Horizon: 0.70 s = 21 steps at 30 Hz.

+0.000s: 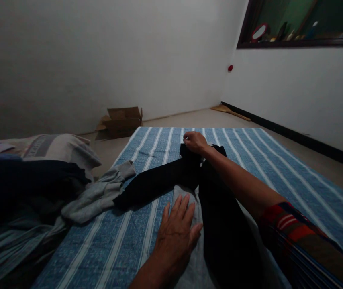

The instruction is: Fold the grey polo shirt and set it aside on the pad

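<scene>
striped sheet (258, 154) — dark garment (224, 228) pointing away lengthwise; left hand (177, 226) spread flat — right hand (196, 141) curled, grip unclear.

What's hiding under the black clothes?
Grey cloth peeks out beside the black clothes, by the left hand, and a blue striped sheet shows around them. What the black clothes cover can't be seen.

Dim interior illumination, source outside the view, with the rear wall (159, 56) darkening leftward, the black garment (227, 228) nearly featureless, and fine detail soft.
</scene>
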Each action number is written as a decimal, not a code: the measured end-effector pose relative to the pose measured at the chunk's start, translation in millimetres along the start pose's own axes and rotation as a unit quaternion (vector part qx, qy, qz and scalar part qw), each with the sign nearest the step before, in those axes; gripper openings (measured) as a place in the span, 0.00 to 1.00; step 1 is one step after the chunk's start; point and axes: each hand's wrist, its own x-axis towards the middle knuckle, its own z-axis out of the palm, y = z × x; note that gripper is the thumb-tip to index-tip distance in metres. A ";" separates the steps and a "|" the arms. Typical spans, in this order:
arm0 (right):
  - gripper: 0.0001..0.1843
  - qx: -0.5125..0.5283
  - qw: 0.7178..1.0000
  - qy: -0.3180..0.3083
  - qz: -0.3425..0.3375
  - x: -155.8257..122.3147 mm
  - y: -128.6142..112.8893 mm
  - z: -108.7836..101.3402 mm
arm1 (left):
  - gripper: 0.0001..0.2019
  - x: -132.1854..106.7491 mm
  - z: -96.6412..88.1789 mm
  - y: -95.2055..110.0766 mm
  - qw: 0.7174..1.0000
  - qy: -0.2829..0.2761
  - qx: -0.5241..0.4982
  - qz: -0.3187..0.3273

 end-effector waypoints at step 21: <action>0.25 -0.062 0.994 -0.092 0.021 -167.2 -18.0 2.7 | 0.22 -27.4 19.7 12.2 0.997 0.048 0.065 0.015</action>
